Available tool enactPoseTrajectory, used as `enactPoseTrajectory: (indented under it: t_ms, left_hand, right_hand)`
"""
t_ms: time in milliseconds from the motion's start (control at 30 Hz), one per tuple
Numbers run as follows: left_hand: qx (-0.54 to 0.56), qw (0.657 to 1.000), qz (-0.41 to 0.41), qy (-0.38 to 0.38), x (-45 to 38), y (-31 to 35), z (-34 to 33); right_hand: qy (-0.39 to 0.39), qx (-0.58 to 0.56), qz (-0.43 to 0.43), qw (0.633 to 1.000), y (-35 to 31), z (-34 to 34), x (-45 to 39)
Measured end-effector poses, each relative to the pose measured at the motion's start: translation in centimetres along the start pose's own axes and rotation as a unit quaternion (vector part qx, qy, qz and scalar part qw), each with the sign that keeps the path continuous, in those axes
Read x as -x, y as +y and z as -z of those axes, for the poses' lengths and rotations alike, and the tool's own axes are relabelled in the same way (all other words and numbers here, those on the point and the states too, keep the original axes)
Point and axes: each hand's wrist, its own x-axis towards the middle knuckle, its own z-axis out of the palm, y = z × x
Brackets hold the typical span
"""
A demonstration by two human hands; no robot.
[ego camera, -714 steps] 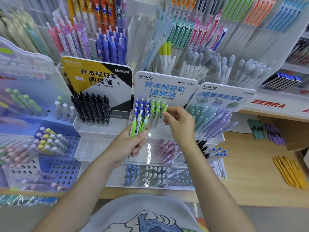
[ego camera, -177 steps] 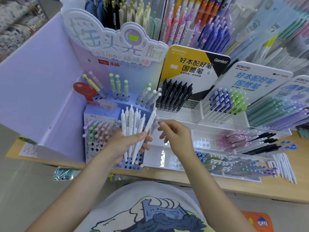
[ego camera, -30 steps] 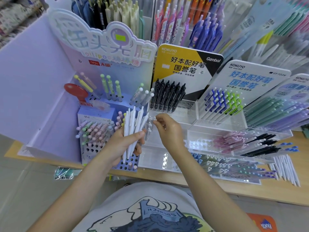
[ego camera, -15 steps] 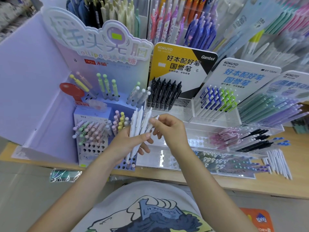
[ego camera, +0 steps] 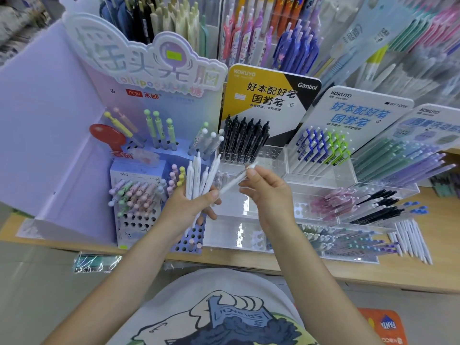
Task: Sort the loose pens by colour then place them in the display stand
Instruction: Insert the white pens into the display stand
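- The left hand [ego camera: 191,205] grips a fan of white pens [ego camera: 199,175], fingers curled round their lower barrels and the thumb pressed across the front; the pens point up and away from the person.
- The right hand [ego camera: 266,192] pinches a single white pen [ego camera: 236,180] between thumb and fingertips; this pen lies at a slant, its lower end touching the left thumb and its upper end rising toward the black pens [ego camera: 245,140].
- Both hands hover above the clear acrylic display stand [ego camera: 321,180], in front of its yellow and black header card [ego camera: 268,95].
- Left of the hands stands a lilac cardboard stand [ego camera: 139,202] with a perforated block full of pastel ball-topped pens [ego camera: 137,192].
- Right of the black pens, blue and green clip pens [ego camera: 321,148] sit under a white and blue header card [ego camera: 358,110].
- More white pens [ego camera: 410,241] lie loose on the wooden surface [ego camera: 428,265] at the right end of the stand.
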Motion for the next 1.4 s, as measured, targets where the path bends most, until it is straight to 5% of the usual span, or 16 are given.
enactPoseTrajectory:
  t_ms: [300, 1033, 1200, 1400]
  left_hand:
    - [-0.004, 0.999, 0.051, 0.013, 0.2, -0.1, 1.3]
    - [0.039, 0.998, 0.054, 0.003, 0.1, -0.1, 1.4]
    - [0.047, 0.997, 0.06, 0.003, 0.0, 0.0, 1.3]
    - [0.042, 0.998, 0.047, -0.007, 0.1, 0.2, 1.1]
  right_hand:
    - [0.019, 0.146, 0.164, 0.975, -0.8, 1.8, -1.1]
    - [-0.076, 0.384, 0.316, 0.864, 4.3, 1.2, -1.9]
    - [-0.071, 0.39, 0.296, 0.869, 4.9, 1.3, -2.1]
    - [-0.041, 0.347, 0.139, 0.927, 5.7, 0.5, -3.4]
